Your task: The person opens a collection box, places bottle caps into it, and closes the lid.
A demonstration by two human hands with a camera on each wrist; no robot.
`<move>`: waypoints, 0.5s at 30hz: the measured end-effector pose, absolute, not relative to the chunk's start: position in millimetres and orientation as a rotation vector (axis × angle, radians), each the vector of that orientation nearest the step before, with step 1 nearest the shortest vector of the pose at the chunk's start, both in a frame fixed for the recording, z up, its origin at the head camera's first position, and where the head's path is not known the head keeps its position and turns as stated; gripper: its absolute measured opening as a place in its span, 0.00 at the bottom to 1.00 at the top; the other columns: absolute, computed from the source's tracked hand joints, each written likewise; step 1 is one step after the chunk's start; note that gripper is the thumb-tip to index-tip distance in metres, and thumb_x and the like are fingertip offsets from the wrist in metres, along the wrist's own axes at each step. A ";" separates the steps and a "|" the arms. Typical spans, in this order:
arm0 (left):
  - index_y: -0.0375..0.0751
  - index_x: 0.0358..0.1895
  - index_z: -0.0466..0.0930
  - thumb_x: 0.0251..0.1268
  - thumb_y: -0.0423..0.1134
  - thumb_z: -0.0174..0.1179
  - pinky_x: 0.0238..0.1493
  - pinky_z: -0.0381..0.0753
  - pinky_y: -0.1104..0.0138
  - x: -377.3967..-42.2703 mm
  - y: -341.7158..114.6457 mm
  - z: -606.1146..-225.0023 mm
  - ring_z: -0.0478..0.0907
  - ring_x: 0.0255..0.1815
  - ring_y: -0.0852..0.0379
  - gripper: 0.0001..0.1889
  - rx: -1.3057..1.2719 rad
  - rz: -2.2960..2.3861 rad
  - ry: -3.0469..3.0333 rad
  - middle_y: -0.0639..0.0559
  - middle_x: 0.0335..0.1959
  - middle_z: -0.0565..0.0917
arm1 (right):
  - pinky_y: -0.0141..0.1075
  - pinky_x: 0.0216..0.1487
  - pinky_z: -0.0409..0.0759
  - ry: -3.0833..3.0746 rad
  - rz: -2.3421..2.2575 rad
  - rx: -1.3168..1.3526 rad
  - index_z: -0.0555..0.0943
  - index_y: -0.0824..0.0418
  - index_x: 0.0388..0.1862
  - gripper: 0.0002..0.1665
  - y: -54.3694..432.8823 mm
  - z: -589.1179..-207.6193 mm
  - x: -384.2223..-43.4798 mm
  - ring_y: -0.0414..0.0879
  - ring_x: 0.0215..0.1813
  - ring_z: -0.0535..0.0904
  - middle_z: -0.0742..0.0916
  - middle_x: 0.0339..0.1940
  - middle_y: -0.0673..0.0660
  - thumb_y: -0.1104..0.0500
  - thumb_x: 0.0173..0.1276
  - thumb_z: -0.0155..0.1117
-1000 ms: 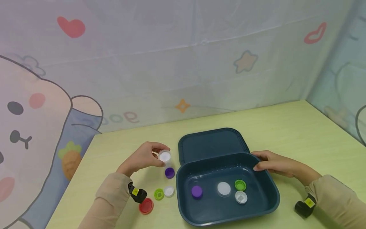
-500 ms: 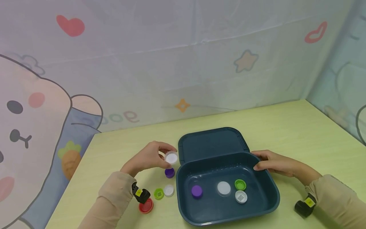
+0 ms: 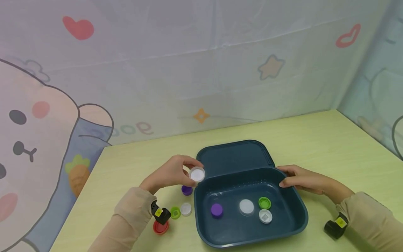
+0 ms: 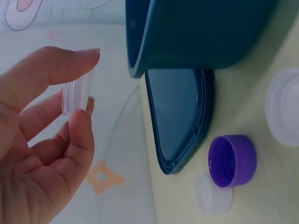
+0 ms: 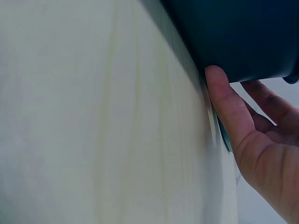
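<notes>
Nearest lay the open front of the dark blue bin (image 3: 233, 231), with a light purple cap (image 3: 217, 210), a large white cap (image 3: 246, 207), a green cap (image 3: 264, 203) and a small white cap (image 3: 265, 217) spaced across its floor. The step in hand looked like handling one translucent cap (image 3: 197, 174): the left hand (image 3: 174, 171) pinched it between thumb and fingers, in the air and higher than the rim, by the bin's back left corner. Whether it was over the rim or just outside was hard to tell. The right hand (image 3: 303, 181) gripped the back right corner, thumb at the rim, seemingly to steady the bin. The next move would, I judged, call for clearance above the rim, a light pinch and a steady bin.

Left of the bin, a red cap (image 3: 161, 228), a lime cap (image 3: 175, 212), a flat white cap (image 3: 186, 209) and a dark purple cap (image 3: 187, 190) lay on the pale yellow table (image 3: 330, 140); a clear cap (image 4: 205, 199) sat beside the dark purple one. Behind the bin lay its matching lid (image 3: 234, 159). Farthest, past the table's back edge, hung a pale, creased backdrop (image 3: 173, 63) with a cartoon animal, hearts and stars.
</notes>
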State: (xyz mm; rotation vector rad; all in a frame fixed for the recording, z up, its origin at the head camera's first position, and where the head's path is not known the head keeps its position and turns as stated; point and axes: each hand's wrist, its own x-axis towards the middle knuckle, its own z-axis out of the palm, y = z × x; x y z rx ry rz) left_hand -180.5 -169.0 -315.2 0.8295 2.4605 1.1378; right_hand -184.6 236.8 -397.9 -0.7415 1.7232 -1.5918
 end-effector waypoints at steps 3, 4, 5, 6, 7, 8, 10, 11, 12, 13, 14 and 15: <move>0.38 0.47 0.81 0.43 0.29 0.71 0.36 0.80 0.65 -178.8 -165.0 -314.4 0.75 0.40 0.52 0.21 0.834 1.144 2.437 0.48 0.40 0.80 | 0.39 0.52 0.77 1.724 -1.590 -0.736 0.57 0.79 0.65 0.30 236.7 -398.2 -184.8 0.49 0.52 0.76 0.77 0.54 0.61 0.66 0.68 0.49; 0.38 0.47 0.82 0.43 0.29 0.71 0.36 0.81 0.65 -178.3 -163.6 -313.9 0.75 0.39 0.52 0.21 0.836 1.142 2.432 0.48 0.40 0.80 | 0.39 0.52 0.77 1.726 -1.588 -0.735 0.57 0.79 0.65 0.30 236.6 -398.3 -184.9 0.49 0.52 0.76 0.77 0.54 0.61 0.66 0.68 0.49; 0.38 0.47 0.82 0.44 0.29 0.71 0.36 0.81 0.65 -178.1 -162.0 -313.5 0.76 0.39 0.52 0.21 0.834 1.136 2.431 0.49 0.40 0.80 | 0.39 0.52 0.77 1.725 -1.588 -0.734 0.57 0.78 0.65 0.30 236.4 -398.2 -184.9 0.49 0.52 0.76 0.77 0.54 0.61 0.66 0.68 0.49; 0.39 0.47 0.82 0.44 0.29 0.70 0.36 0.81 0.65 -177.7 -160.4 -312.8 0.76 0.39 0.53 0.21 0.834 1.131 2.429 0.49 0.40 0.80 | 0.39 0.52 0.77 1.724 -1.589 -0.734 0.57 0.79 0.65 0.30 236.4 -398.1 -185.0 0.49 0.52 0.76 0.77 0.54 0.61 0.66 0.68 0.49; 0.39 0.47 0.82 0.44 0.29 0.70 0.36 0.81 0.65 -177.5 -158.8 -312.1 0.76 0.38 0.53 0.21 0.834 1.128 2.426 0.49 0.40 0.80 | 0.39 0.52 0.77 1.724 -1.589 -0.734 0.58 0.79 0.65 0.30 236.4 -398.1 -185.1 0.48 0.52 0.76 0.77 0.54 0.61 0.66 0.68 0.49; 0.40 0.47 0.82 0.44 0.29 0.70 0.36 0.81 0.66 -177.7 -157.1 -311.5 0.76 0.38 0.53 0.21 0.834 1.121 2.426 0.49 0.40 0.80 | 0.39 0.52 0.77 1.724 -1.590 -0.737 0.57 0.79 0.65 0.30 236.5 -398.2 -185.2 0.49 0.52 0.76 0.77 0.54 0.61 0.66 0.68 0.49; 0.40 0.48 0.81 0.44 0.29 0.70 0.36 0.81 0.65 -178.5 -153.8 -310.5 0.76 0.38 0.54 0.21 0.834 1.116 2.422 0.50 0.40 0.80 | 0.39 0.52 0.77 1.721 -1.591 -0.740 0.58 0.79 0.64 0.29 236.7 -398.1 -185.4 0.48 0.52 0.76 0.77 0.54 0.61 0.66 0.68 0.49; 0.40 0.48 0.81 0.44 0.29 0.70 0.36 0.81 0.65 -178.8 -152.4 -310.0 0.76 0.38 0.53 0.22 0.836 1.121 2.418 0.50 0.40 0.80 | 0.39 0.52 0.77 1.720 -1.592 -0.741 0.57 0.79 0.64 0.29 236.8 -397.9 -185.3 0.48 0.52 0.76 0.77 0.54 0.61 0.66 0.68 0.48; 0.39 0.48 0.81 0.44 0.29 0.70 0.36 0.81 0.65 -179.2 -151.1 -309.7 0.76 0.38 0.53 0.22 0.843 1.125 2.415 0.50 0.40 0.80 | 0.39 0.52 0.77 1.721 -1.591 -0.742 0.57 0.79 0.64 0.29 236.9 -397.9 -185.2 0.48 0.52 0.76 0.77 0.54 0.61 0.66 0.68 0.48; 0.39 0.48 0.81 0.44 0.29 0.70 0.37 0.81 0.65 -179.6 -149.9 -309.6 0.76 0.38 0.53 0.22 0.848 1.129 2.414 0.49 0.40 0.80 | 0.39 0.52 0.77 1.723 -1.591 -0.740 0.57 0.79 0.64 0.30 237.0 -397.8 -185.1 0.48 0.52 0.76 0.77 0.54 0.61 0.66 0.68 0.49; 0.39 0.48 0.81 0.44 0.28 0.70 0.37 0.81 0.65 -180.1 -148.9 -309.6 0.76 0.38 0.53 0.22 0.854 1.133 2.412 0.49 0.40 0.80 | 0.39 0.52 0.77 1.726 -1.590 -0.736 0.57 0.79 0.65 0.30 237.1 -397.8 -185.0 0.48 0.52 0.76 0.77 0.54 0.61 0.66 0.67 0.49; 0.39 0.48 0.81 0.44 0.28 0.70 0.37 0.81 0.65 -180.6 -147.9 -310.0 0.76 0.38 0.53 0.22 0.865 1.136 2.413 0.49 0.40 0.80 | 0.39 0.52 0.77 1.728 -1.589 -0.733 0.57 0.79 0.65 0.30 237.2 -397.9 -184.9 0.48 0.52 0.76 0.77 0.54 0.61 0.66 0.67 0.49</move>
